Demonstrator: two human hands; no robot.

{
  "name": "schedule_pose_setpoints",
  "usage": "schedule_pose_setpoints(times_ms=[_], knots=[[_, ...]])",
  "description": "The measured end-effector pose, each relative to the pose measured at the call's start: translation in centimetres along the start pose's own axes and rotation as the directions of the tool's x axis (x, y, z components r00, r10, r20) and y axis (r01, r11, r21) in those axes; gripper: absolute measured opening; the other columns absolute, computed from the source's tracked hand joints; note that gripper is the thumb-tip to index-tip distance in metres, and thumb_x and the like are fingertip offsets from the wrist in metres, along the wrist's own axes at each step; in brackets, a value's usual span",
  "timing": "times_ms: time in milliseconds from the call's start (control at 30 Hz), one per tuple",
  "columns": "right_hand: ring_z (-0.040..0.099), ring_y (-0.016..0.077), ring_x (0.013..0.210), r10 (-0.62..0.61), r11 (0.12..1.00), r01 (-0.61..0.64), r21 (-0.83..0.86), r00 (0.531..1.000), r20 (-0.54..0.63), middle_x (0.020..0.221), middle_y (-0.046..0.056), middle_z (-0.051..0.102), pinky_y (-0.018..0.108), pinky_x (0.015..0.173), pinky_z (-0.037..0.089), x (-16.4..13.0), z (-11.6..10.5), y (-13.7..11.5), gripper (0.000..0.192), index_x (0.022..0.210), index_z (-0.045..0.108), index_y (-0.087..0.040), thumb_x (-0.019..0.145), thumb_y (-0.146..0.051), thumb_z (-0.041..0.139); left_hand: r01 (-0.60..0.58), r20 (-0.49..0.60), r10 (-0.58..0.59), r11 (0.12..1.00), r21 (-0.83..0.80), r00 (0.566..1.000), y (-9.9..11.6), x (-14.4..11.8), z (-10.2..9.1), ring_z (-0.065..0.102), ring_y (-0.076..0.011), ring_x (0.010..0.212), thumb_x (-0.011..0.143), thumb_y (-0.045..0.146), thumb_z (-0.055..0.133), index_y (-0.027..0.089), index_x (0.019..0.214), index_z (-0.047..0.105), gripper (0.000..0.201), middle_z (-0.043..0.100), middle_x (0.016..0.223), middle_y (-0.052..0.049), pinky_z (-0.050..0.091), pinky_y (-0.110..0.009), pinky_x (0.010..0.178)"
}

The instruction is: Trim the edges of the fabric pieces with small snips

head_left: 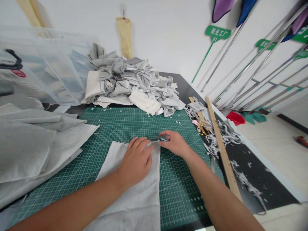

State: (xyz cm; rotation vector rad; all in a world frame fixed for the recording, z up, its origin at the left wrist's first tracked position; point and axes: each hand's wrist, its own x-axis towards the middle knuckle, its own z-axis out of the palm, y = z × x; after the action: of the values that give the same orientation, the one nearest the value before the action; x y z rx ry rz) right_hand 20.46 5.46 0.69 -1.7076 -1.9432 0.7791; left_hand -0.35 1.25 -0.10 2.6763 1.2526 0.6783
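Observation:
A grey fabric piece [134,199] lies flat on the green cutting mat [134,125]. My left hand [136,160] presses down on the fabric near its top right corner, fingers spread. My right hand [174,142] sits just right of that corner and grips a small tool with a blue tip [163,139], pinched between thumb and fingers at the fabric's edge. What kind of tool it is cannot be told.
A heap of grey and cream cloth pieces [132,85] lies behind the mat. Large grey sheets [31,144] lie at left, clear plastic bins [40,64] behind. A wooden ruler [223,150], gold scissors [202,128] and fabric scraps [226,134] lie at right.

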Motion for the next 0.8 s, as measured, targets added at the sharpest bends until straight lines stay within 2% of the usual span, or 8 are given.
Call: schedule_pose_setpoints(times_ms=[133,233,300,400,500,667,800], knots=[[0.061,0.0179,0.075,-0.029,0.991,0.025,-0.131,0.999,-0.029,0.087,0.004,0.070,0.028,0.068,0.043,-0.3,1.1,-0.6,0.038,0.110,0.066,-0.019,0.073,-0.029,0.063,0.069,-0.016,-0.068,0.997,0.047,0.998,-1.1,0.4,0.4,0.045,-0.0282,0.119,0.084,0.018,0.049,0.018,0.118,0.057,0.035,0.054,0.123,-0.010,0.030,-0.053,0.106],[0.063,0.0210,0.086,-0.078,0.964,0.067,-0.259,0.996,-0.031,0.102,0.004,0.070,0.030,0.073,0.043,-0.4,1.6,-0.9,0.036,0.112,0.066,-0.026,0.076,-0.031,0.061,0.081,0.004,-0.081,0.995,0.050,0.997,-1.4,0.5,0.7,0.047,-0.0279,0.115,0.084,0.019,0.049,0.017,0.118,0.056,0.035,0.055,0.121,-0.011,0.035,-0.051,0.101],[0.063,0.0210,0.085,-0.094,0.946,0.084,-0.312,0.995,-0.019,0.098,0.002,0.071,0.030,0.071,0.041,-0.5,1.7,-1.0,0.031,0.107,0.067,-0.029,0.078,-0.032,0.060,0.081,0.011,-0.081,0.996,0.049,0.997,-1.3,0.5,0.7,0.047,-0.0276,0.113,0.085,0.019,0.048,0.017,0.117,0.056,0.033,0.055,0.120,-0.010,0.037,-0.050,0.100],[0.061,0.0189,0.076,-0.102,0.940,0.094,-0.328,0.995,-0.008,0.081,0.001,0.070,0.028,0.063,0.037,-0.6,1.6,-1.0,0.015,0.088,0.068,-0.027,0.078,-0.033,0.059,0.086,0.019,-0.087,0.995,0.042,0.996,-1.3,0.6,0.8,0.048,-0.0267,0.111,0.088,0.021,0.047,0.017,0.115,0.056,0.029,0.056,0.117,-0.009,0.038,-0.049,0.098],[0.057,0.0163,0.068,-0.122,0.951,0.109,-0.290,0.992,-0.027,0.072,0.000,0.066,0.027,0.058,0.033,-0.6,1.4,-0.9,0.011,0.076,0.065,-0.024,0.078,-0.033,0.059,0.091,0.009,-0.091,0.996,0.018,0.996,-1.6,0.6,0.8,0.049,-0.0252,0.106,0.091,0.022,0.043,0.017,0.117,0.055,0.029,0.057,0.112,-0.009,0.040,-0.047,0.095],[0.051,0.0126,0.062,-0.113,0.990,0.106,-0.092,0.991,-0.077,0.065,-0.002,0.060,0.024,0.056,0.032,-0.3,1.1,-0.6,0.011,0.070,0.059,-0.020,0.078,-0.028,0.057,0.126,-0.043,-0.126,0.992,0.008,0.991,-2.1,0.6,1.0,0.051,-0.0240,0.099,0.092,0.023,0.042,0.018,0.126,0.050,0.035,0.058,0.103,-0.008,0.043,-0.044,0.090],[0.046,0.0108,0.057,-0.086,0.991,0.095,0.095,0.991,-0.100,0.060,-0.005,0.052,0.023,0.054,0.031,-0.3,1.2,-0.9,0.008,0.067,0.054,-0.020,0.074,-0.023,0.057,0.128,-0.016,-0.128,0.992,0.008,0.992,-2.2,0.6,0.9,0.053,-0.0218,0.088,0.091,0.022,0.044,0.019,0.098,0.062,0.020,0.058,0.088,-0.005,0.044,-0.040,0.082]])
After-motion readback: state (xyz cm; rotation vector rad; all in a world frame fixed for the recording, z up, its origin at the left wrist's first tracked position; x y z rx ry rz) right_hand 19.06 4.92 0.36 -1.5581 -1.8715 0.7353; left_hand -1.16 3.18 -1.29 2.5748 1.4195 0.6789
